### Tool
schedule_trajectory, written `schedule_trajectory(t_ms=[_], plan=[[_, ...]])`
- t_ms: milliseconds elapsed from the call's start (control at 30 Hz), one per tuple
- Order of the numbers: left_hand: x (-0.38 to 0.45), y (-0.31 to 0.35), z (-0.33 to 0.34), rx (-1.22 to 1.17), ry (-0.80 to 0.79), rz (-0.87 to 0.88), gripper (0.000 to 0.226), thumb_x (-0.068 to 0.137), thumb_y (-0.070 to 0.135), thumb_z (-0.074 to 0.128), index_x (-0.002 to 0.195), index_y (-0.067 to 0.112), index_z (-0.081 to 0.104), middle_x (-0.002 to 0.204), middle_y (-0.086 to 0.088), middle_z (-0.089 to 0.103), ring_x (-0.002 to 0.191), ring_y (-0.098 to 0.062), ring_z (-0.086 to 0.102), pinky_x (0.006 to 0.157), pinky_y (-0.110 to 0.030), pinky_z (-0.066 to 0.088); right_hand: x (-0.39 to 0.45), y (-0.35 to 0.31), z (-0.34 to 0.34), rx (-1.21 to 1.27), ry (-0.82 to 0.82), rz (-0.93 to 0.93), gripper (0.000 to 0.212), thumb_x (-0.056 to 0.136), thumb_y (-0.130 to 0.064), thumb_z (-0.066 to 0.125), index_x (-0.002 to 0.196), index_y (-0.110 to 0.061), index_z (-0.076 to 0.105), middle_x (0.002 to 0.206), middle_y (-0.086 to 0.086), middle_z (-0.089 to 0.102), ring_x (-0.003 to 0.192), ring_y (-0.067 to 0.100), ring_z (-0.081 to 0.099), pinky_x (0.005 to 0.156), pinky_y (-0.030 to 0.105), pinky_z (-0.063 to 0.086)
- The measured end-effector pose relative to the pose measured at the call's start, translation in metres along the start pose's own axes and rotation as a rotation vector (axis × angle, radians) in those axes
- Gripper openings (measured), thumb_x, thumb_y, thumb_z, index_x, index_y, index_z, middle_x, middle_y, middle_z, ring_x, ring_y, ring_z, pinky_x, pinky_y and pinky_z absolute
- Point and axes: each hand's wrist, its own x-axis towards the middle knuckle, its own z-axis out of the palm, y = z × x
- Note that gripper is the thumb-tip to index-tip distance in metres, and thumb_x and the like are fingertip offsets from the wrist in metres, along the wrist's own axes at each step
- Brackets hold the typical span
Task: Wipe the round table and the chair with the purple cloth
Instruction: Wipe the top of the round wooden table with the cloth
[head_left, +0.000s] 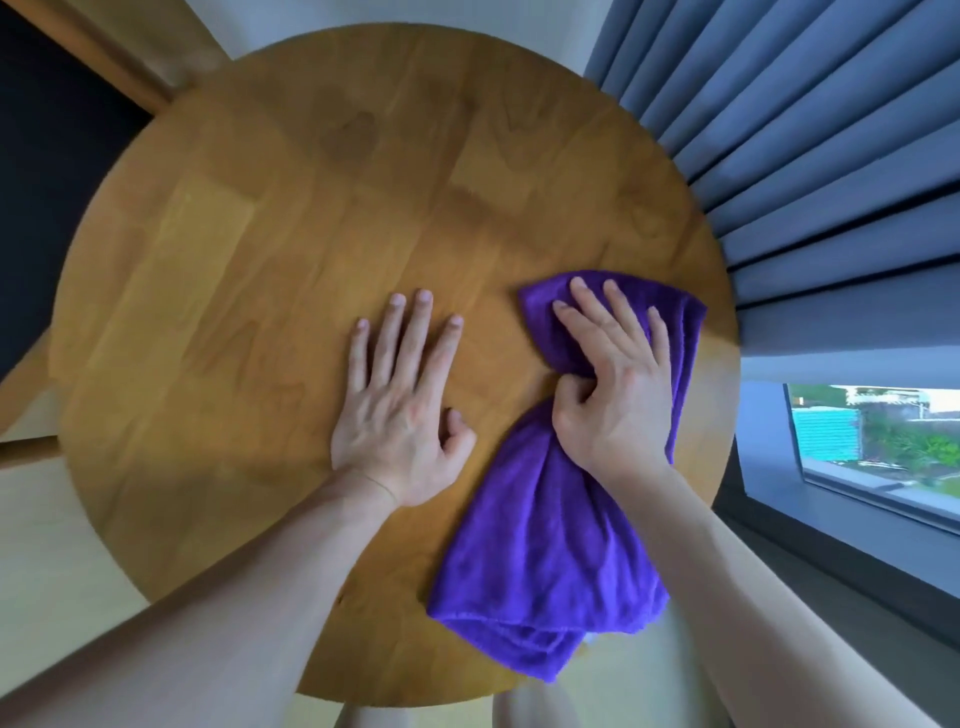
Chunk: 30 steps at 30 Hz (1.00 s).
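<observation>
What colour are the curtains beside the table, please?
Grey-blue curtains, pleated; the head view shows them.

Right hand (618, 384) is pressing down on the purple cloth (545, 545) near the right edge of the round table (260, 260), thumb tucking into a fold; the cloth's tail is hanging over the near rim; left hand (402, 410) is lying flat on bare wood just beside it; blue curtains (805, 156) are hanging at right, window (872, 447) peeking below.
</observation>
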Motion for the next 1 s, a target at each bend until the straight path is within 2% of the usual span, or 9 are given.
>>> schedule_trajectory(t_ms=[167,233,367,433,567,700,833,933,1000], plan=[[-0.001,0.000,-0.001,0.018,-0.020,0.006,0.095,0.075,0.038,0.045,0.164,0.013,0.025,0.174,-0.015,0.009,0.161,-0.034,0.005,0.128,-0.057,0.005,-0.019,-0.043,0.018,0.020,0.052,0.237,0.082,0.066,-0.021,0.047,0.148,-0.021,0.050,0.163,-0.006,0.035,0.156,0.018,0.016,0.126,0.050,0.004],[-0.001,0.000,-0.001,0.023,-0.025,0.010,0.095,0.075,0.038,0.044,0.164,0.013,0.023,0.174,-0.015,0.007,0.161,-0.033,0.004,0.129,-0.057,0.005,-0.038,-0.047,0.017,0.028,-0.006,0.174,0.084,0.066,-0.022,0.046,0.150,-0.019,0.048,0.165,-0.004,0.032,0.156,0.019,0.013,0.126,0.051,0.004],[0.000,0.000,-0.001,0.007,-0.017,0.005,0.094,0.075,0.038,0.045,0.164,0.013,0.024,0.174,-0.014,0.009,0.161,-0.032,0.003,0.129,-0.056,0.004,-0.042,-0.007,-0.003,0.008,-0.161,-0.162,0.078,0.067,-0.022,0.051,0.146,-0.017,0.054,0.161,-0.003,0.038,0.154,0.020,0.022,0.123,0.056,0.014],[0.000,0.000,-0.001,0.008,-0.026,0.004,0.094,0.075,0.038,0.045,0.164,0.013,0.024,0.174,-0.015,0.009,0.161,-0.032,0.003,0.129,-0.057,0.004,-0.021,0.019,-0.017,0.017,-0.159,-0.182,0.075,0.067,-0.022,0.051,0.142,-0.017,0.058,0.158,-0.003,0.043,0.153,0.019,0.027,0.123,0.055,0.016],[-0.001,0.000,-0.002,0.013,-0.043,0.004,0.092,0.077,0.037,0.043,0.163,0.012,0.024,0.174,-0.016,0.009,0.161,-0.033,0.002,0.128,-0.058,0.006,0.022,0.025,-0.020,0.005,0.033,0.143,0.073,0.067,-0.016,0.052,0.140,-0.019,0.060,0.157,-0.004,0.045,0.152,0.019,0.029,0.123,0.054,0.015],[-0.002,0.001,-0.003,0.015,-0.044,0.003,0.093,0.075,0.036,0.044,0.163,0.011,0.026,0.173,-0.016,0.010,0.161,-0.034,0.004,0.128,-0.059,0.008,0.035,-0.029,0.009,-0.016,0.166,0.436,0.081,0.070,-0.025,0.048,0.150,-0.019,0.047,0.165,-0.003,0.032,0.155,0.020,0.018,0.125,0.050,0.003],[-0.001,0.001,-0.003,0.028,-0.042,0.013,0.093,0.076,0.036,0.042,0.164,0.011,0.025,0.174,-0.016,0.009,0.161,-0.034,0.004,0.128,-0.059,0.008,0.006,-0.049,0.018,0.028,-0.005,0.126,0.076,0.073,-0.023,0.048,0.148,-0.017,0.051,0.163,-0.001,0.036,0.155,0.023,0.021,0.125,0.054,0.007],[0.000,0.000,-0.001,0.015,-0.028,0.008,0.093,0.075,0.036,0.044,0.163,0.011,0.027,0.174,-0.016,0.010,0.161,-0.033,0.005,0.128,-0.058,0.007,-0.004,-0.006,-0.005,0.070,-0.169,-0.198,0.066,0.075,-0.016,0.046,0.140,-0.012,0.060,0.156,0.002,0.046,0.152,0.023,0.030,0.124,0.055,0.016],[0.000,0.000,0.000,0.010,-0.019,0.000,0.094,0.074,0.036,0.044,0.163,0.011,0.028,0.173,-0.015,0.011,0.161,-0.034,0.006,0.129,-0.057,0.005,0.004,0.025,-0.025,0.061,-0.165,-0.231,0.064,0.073,-0.009,0.048,0.134,-0.009,0.065,0.151,0.004,0.052,0.148,0.026,0.037,0.122,0.057,0.021]])
